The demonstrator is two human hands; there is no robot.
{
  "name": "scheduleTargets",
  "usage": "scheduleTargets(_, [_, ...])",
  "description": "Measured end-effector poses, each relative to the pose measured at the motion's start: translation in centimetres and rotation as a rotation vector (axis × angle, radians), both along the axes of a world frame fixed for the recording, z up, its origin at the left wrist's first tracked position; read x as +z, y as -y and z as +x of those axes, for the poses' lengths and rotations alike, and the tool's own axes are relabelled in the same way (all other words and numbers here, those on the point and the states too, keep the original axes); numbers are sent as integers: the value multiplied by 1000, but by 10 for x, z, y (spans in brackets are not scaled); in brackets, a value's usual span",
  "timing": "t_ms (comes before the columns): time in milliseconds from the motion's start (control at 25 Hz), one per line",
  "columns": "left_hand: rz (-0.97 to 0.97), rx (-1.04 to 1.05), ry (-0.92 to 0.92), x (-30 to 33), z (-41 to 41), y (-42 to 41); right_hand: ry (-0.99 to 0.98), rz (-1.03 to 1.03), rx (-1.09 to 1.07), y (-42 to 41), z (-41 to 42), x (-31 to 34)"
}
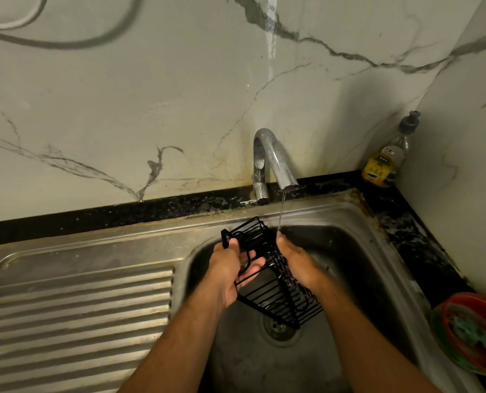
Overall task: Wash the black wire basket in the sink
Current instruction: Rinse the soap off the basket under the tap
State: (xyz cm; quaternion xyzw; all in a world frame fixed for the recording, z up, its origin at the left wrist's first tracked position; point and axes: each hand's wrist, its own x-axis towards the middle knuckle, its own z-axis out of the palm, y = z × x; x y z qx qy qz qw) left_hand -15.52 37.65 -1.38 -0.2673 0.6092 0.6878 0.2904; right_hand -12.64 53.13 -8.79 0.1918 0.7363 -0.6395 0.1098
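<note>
A long black wire basket (275, 293) hangs tilted over the steel sink (358, 251), its far end raised toward the tap. My left hand (230, 268) grips its left side, fingers curled through the wires. My right hand (295, 259) holds the right side, its fingertips up under a thin stream of water falling from the chrome tap (273, 163). The basket's near end hangs just above the drain (278, 327).
A ribbed steel drainboard (80, 313) lies left of the basin. A dish-soap pump bottle (386, 160) stands in the back right corner on the black counter. An orange bowl with a green scrubber (471, 333) sits on the sink's right edge. Marble wall behind.
</note>
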Motion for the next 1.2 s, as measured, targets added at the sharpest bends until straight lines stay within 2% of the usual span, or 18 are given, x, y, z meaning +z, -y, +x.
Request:
scheduleTargets(200, [-84,41,-17,-18,0,4,-247,31,62,19,15,13])
scheduleTargets(280, [-26,73,1,-23,1,10,-168,135,47,17,21,5])
scheduleTargets(360, [52,118,20,-23,3,14,-92,119,48,14,19,10])
scheduleTargets(440, [73,174,42,-26,0,12,-189,77,111,19,14,30])
scheduleTargets(560, [91,256,85,-28,-2,6,-281,175,144,21,12,44])
scheduleTargets(680, [65,315,103,-23,3,6,-74,342,50,-8,24,25])
scheduleTargets(760, [-16,277,95,-26,4,8,17,366,62,-14,32,14])
scheduleTargets(920, [-246,160,37,-35,2,11,-274,216,175,22,39,12])
scheduleTargets(1040, [-556,-167,-2,-39,3,14,-291,216,143,24,41,-12])
scheduleTargets(1080, [-585,-225,20,-38,3,15,-264,207,128,19,39,-18])
scheduleTargets(1200, [-509,-259,68,-36,-7,22,-177,224,113,16,26,-17])
